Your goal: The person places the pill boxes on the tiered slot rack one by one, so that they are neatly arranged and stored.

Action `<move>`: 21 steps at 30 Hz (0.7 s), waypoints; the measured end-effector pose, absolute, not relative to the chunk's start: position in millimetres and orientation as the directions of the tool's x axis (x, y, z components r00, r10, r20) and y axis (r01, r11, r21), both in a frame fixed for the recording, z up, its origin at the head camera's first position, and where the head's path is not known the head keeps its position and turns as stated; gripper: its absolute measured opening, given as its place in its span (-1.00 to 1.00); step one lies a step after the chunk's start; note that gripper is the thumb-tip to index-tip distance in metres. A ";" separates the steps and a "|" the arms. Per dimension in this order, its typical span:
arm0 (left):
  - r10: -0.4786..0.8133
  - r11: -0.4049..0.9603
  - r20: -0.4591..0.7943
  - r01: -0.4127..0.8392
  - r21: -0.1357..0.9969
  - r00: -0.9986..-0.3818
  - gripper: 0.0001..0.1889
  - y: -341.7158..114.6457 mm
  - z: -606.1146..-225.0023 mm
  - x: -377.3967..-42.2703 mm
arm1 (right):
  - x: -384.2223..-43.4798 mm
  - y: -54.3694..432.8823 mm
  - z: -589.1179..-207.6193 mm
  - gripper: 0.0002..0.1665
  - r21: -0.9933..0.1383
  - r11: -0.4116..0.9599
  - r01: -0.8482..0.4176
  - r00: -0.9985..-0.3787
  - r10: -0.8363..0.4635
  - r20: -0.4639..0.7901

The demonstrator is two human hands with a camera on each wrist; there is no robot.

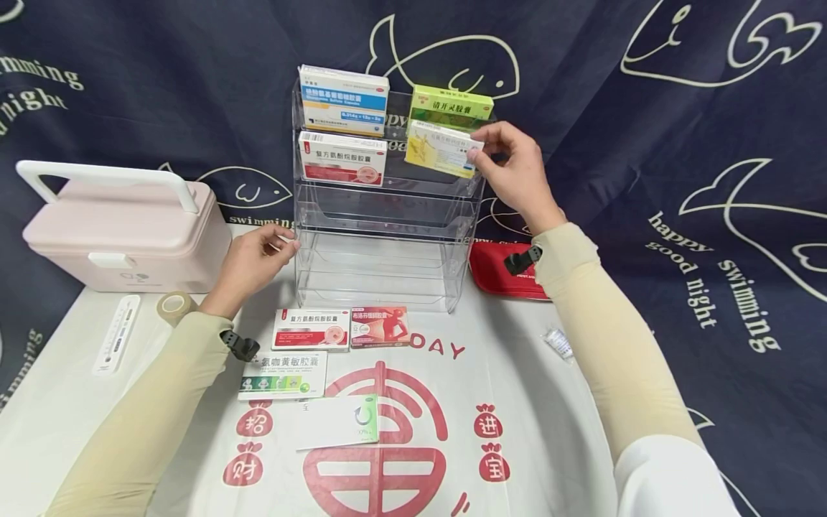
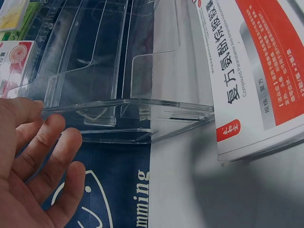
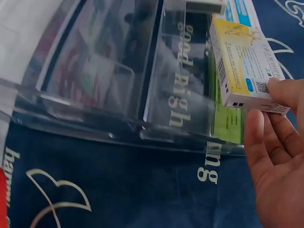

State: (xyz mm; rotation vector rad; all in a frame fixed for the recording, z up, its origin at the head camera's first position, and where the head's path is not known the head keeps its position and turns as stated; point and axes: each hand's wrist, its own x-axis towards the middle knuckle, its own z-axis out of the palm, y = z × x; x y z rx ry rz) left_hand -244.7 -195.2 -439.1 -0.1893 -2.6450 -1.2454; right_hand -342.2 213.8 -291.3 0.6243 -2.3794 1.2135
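My right hand (image 1: 517, 169) pinches a yellow-and-white medicine box (image 1: 442, 148) by its right end. In the right wrist view this box (image 3: 249, 66) is between thumb and fingers, in front of a green medicine box (image 1: 452, 105) in the top tier of the clear plastic rack (image 1: 388, 248). At the rack's left edge is my left hand (image 1: 255, 262), its fingers loosely bent, fingertips right at the clear side panel in the left wrist view. A blue-and-white box (image 1: 344, 100) stands top left in the rack, with a red-and-white box (image 1: 342, 159) in the tier below.
Before the rack lie a red-and-white box (image 1: 311, 329), a red box (image 1: 380, 327), a white-and-green box (image 1: 282, 375) and another white box (image 1: 336, 422). To the left are a pink case (image 1: 123, 230), tape roll (image 1: 174, 307) and thermometer (image 1: 118, 334); right, a red pouch (image 1: 504, 273).
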 end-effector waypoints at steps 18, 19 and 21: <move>0.033 0.625 0.266 0.228 0.747 -0.963 -0.77 -195.0 -439.6 -246.5 | -358.1 216.2 -290.1 -0.81 -0.298 0.720 -0.626 -0.744 -0.438 0.504; 0.033 0.624 0.267 0.228 0.747 -0.963 -0.77 -195.1 -439.6 -246.4 | -357.4 216.3 -290.0 -0.81 -0.278 0.731 -0.623 -0.744 -0.444 0.500; 0.034 0.624 0.266 0.228 0.747 -0.963 -0.76 -195.4 -439.7 -246.3 | -356.3 216.3 -289.2 -0.81 -0.223 0.756 -0.615 -0.740 -0.456 0.495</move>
